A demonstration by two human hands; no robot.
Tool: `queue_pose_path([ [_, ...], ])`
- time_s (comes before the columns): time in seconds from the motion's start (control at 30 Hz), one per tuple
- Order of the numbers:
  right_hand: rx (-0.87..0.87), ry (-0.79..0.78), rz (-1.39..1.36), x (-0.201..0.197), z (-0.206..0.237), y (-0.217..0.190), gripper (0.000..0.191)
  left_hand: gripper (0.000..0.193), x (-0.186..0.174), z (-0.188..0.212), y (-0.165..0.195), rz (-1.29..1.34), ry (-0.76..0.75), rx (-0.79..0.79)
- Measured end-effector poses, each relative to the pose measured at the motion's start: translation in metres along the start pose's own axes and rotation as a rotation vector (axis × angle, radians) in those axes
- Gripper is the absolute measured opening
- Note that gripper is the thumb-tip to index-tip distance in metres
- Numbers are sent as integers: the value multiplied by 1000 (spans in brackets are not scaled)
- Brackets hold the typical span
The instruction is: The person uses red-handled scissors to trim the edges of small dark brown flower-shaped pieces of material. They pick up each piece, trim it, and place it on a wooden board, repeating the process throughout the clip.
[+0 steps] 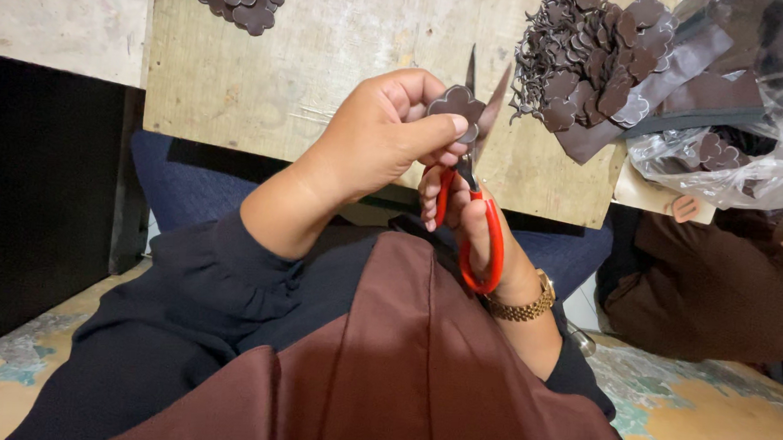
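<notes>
left hand (374, 133) pinching a dark flower-shaped cutout (456, 101) between thumb and fingers, right hand (464, 217) closed round red-handled scissors (473, 193), blades open around the cutout's right edge

The red-handled scissors (471, 218) have glossy plastic loops and dull grey metal blades. The small dark brown flower-shaped cutout (456, 101) looks matt, like thin leather. The pale plywood surface (329, 53) is rough and scuffed. At its far right corner, clear crinkled plastic bags (777, 135) shine. The gold link wristwatch (524, 305) gleams; the brown lap cloth (418, 376) is smooth.
</notes>
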State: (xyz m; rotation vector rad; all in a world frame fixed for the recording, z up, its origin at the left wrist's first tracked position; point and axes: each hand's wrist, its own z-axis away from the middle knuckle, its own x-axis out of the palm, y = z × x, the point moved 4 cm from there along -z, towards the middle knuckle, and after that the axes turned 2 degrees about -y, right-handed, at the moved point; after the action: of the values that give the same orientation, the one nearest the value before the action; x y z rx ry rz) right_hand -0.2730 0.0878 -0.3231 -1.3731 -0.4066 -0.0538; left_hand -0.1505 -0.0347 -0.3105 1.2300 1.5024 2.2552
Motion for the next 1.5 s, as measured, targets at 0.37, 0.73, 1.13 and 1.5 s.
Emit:
queue_pose_path([
  [0.37, 34, -29, 52, 0, 1, -7, 75, 13, -5, 2, 7, -12, 18, -56],
  [0.73, 23, -52, 66, -4, -2, -4, 70, 13, -5, 1, 10, -47, 21, -70],
  [1.13, 74, 39, -105, -8, 0, 6, 75, 12, -5, -3, 5, -17, 0, -41],
  [1.5, 28, -13, -22, -28, -1, 21, 77, 10, -4, -12, -16, -65, 58, -108],
])
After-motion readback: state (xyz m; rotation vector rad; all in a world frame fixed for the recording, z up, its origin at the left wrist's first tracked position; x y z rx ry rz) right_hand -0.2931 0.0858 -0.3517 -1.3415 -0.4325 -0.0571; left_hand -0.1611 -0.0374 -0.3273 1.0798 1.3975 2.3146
